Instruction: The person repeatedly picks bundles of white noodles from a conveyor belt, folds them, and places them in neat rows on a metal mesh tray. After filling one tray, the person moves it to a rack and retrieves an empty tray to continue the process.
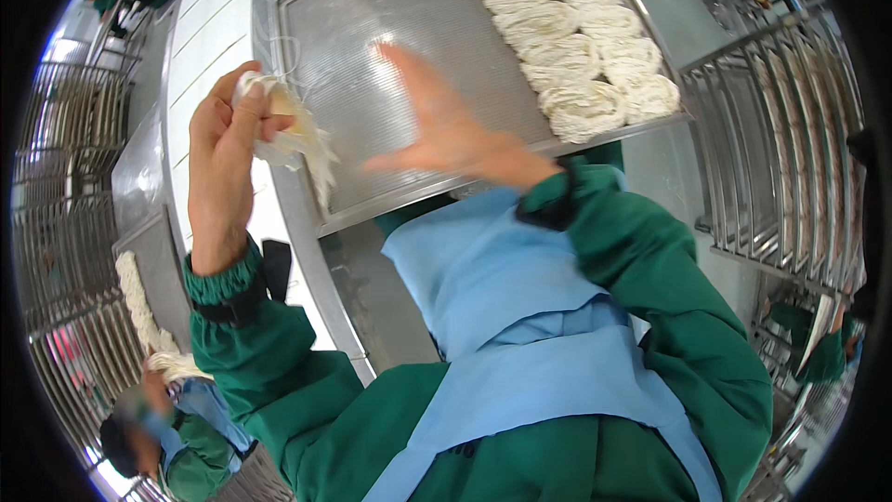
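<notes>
My left hand (233, 132) is raised over the left edge of a metal tray, its fingers closed on a bunch of pale noodle strands (296, 129) whose ends hang down to the right. My right hand (439, 118), blurred, is spread with fingers apart above the bare ridged part of the metal tray (390, 118), and nothing shows in it. Coiled bundles of white noodles (582, 108) lie in two rows along the tray's right side. A few loose strands (282, 49) trail near the tray's left edge.
A white slatted conveyor (216, 21) runs along the left. A metal rack of trays (780, 146) stands at right, further racks (63, 223) at far left. At lower left a co-worker (188, 446) handles noodles beside another tray (157, 272).
</notes>
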`<state>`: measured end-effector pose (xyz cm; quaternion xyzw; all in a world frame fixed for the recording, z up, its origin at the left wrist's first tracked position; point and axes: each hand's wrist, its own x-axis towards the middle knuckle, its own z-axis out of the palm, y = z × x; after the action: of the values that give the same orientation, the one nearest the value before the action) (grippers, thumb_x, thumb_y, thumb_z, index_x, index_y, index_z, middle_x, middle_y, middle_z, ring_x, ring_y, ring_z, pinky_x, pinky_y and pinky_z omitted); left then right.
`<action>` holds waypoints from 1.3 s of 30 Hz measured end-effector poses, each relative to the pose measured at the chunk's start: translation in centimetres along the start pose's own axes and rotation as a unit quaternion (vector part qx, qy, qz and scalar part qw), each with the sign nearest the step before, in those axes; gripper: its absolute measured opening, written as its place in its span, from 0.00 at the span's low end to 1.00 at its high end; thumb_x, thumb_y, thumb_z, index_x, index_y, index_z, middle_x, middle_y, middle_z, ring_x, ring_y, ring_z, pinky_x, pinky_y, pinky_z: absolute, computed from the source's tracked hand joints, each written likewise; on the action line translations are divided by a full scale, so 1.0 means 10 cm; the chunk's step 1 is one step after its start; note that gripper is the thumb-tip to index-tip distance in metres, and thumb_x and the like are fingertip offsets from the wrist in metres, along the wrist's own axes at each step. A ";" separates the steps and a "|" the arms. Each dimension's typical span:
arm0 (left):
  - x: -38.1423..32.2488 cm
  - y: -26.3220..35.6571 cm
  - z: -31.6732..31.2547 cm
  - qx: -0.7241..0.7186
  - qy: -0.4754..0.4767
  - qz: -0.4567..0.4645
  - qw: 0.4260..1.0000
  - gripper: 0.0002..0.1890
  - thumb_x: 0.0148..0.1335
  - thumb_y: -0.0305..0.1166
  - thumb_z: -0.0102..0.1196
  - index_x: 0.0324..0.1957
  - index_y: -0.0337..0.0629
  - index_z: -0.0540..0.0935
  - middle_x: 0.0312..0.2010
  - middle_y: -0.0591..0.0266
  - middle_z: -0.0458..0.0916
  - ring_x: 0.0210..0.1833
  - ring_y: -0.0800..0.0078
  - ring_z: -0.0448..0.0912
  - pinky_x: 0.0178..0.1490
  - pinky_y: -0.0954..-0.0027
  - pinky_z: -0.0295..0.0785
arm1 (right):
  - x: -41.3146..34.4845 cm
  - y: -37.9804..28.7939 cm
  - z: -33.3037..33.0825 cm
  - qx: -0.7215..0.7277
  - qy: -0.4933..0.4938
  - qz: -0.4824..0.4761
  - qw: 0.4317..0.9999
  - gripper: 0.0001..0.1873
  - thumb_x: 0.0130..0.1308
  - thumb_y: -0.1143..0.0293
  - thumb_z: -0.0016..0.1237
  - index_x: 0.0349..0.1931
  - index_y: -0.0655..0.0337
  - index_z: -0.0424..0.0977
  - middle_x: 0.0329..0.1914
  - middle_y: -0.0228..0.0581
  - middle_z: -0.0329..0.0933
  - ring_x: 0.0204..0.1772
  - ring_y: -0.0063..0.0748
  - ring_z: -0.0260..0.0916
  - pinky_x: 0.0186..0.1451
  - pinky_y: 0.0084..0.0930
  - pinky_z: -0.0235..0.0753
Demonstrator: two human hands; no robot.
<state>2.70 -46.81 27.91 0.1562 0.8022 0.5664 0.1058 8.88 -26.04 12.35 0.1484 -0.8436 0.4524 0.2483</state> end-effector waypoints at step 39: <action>0.04 -1.96 2.46 0.442 -0.039 0.176 0.879 0.08 0.66 0.31 0.52 0.43 0.38 0.76 0.37 0.55 0.76 0.46 0.55 0.73 0.55 0.52 0.63 | -0.90 1.22 -1.42 -0.268 -0.241 -0.097 0.928 0.06 0.53 0.80 0.50 0.31 0.61 0.76 0.41 0.35 0.76 0.57 0.40 0.69 0.77 0.45 0.58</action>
<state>8.29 -31.18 1.20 0.3474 0.9237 0.1552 -0.0445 14.63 -7.28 5.58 0.2615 -0.9494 0.1337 0.1110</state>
